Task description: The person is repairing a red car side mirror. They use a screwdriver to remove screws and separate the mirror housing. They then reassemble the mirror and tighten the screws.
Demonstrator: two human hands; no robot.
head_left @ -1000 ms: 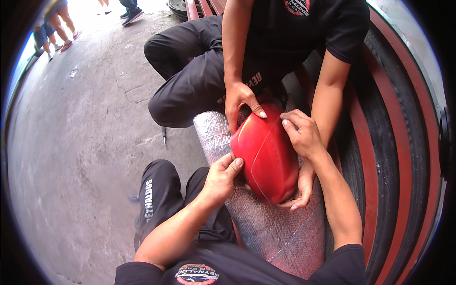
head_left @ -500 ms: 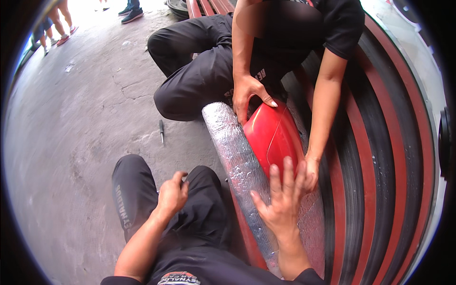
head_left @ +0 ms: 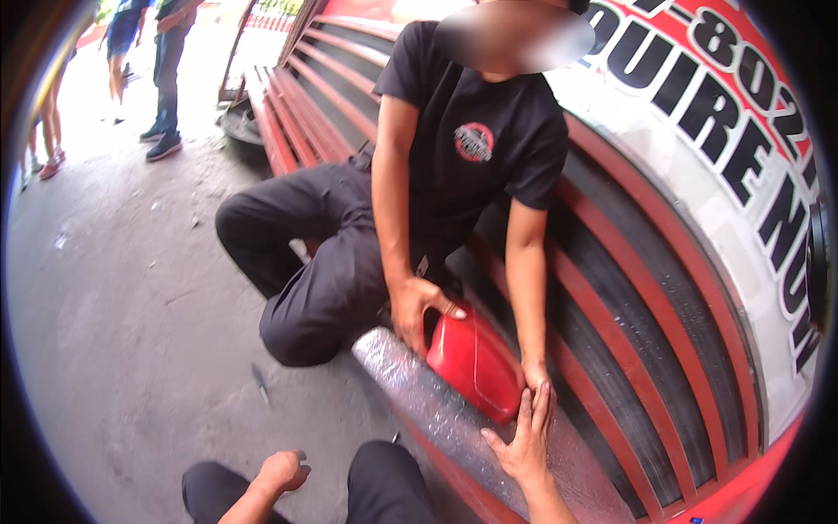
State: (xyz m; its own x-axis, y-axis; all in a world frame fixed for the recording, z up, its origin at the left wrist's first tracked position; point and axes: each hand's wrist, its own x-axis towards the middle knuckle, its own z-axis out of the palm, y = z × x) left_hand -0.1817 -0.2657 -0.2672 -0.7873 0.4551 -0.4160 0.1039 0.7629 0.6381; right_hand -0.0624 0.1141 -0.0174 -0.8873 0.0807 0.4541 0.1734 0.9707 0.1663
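Note:
A rounded, glossy red shell (head_left: 471, 362) lies on a silver foil-faced sheet (head_left: 428, 384) along the red slatted bench. The co-worker's right hand (head_left: 419, 307) grips its far end, and their left hand (head_left: 534, 374) is at its right side. Beside that left hand, my right hand (head_left: 524, 441) is open with fingers spread; its fingertips overlap the co-worker's fingers, and whether they touch is unclear. Away from the shell, my left hand (head_left: 281, 473) hovers above the floor between my knees, its fingers curled in. What they hold, if anything, is hidden.
A screwdriver (head_left: 260, 384) lies on the concrete floor (head_left: 131, 349). The co-worker sits on the bench (head_left: 602, 419) facing me, knees (head_left: 301, 323) to the left. A large lettered sign (head_left: 698, 105) stands behind. Other people's legs (head_left: 163, 96) show at the far left.
My view has tilted up, bringing the co-worker's torso and the sign into sight. My right hand stays spread near the shell's near end. The co-worker still holds the shell.

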